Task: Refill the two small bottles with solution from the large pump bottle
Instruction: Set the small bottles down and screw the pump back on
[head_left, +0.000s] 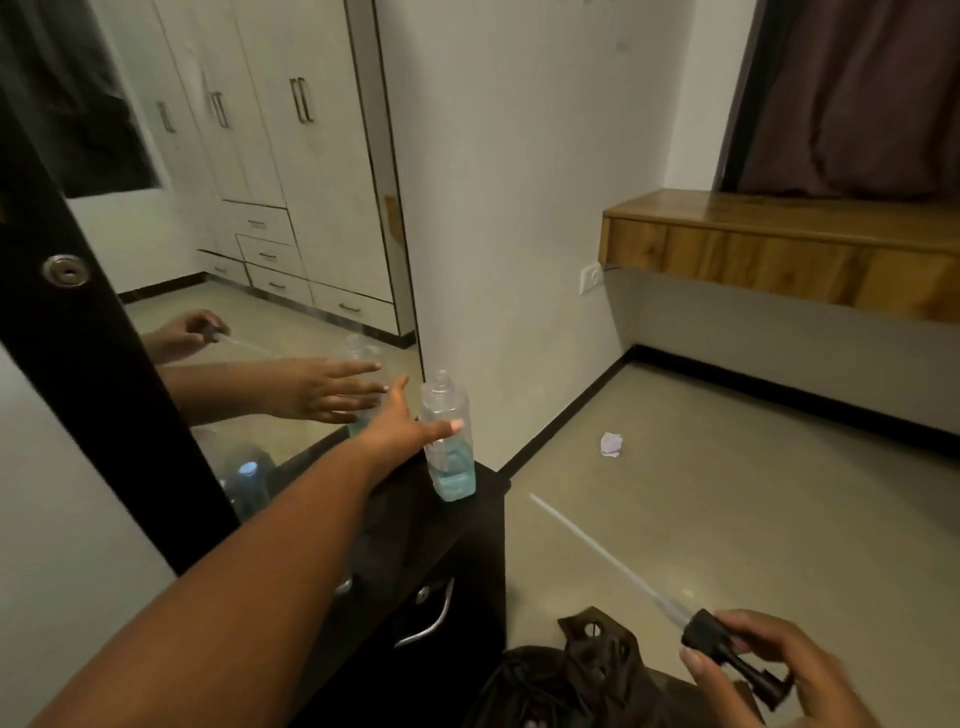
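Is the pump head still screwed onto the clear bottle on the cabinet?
No, the clear bottle has an open neck; the right hand holds the pump head.

A dark cabinet's worktop (488, 480) carries a clear bottle (448, 441), uncapped, upright at its far right corner, with a little blue liquid at the bottom. The worktop butts against a mirror (249, 291) on the left. Beside the cabinet, the beige floor (727, 493) holds a crumpled scrap of paper (611, 445), well apart from the cabinet, and a dark bag (571, 680) near the bottom edge.
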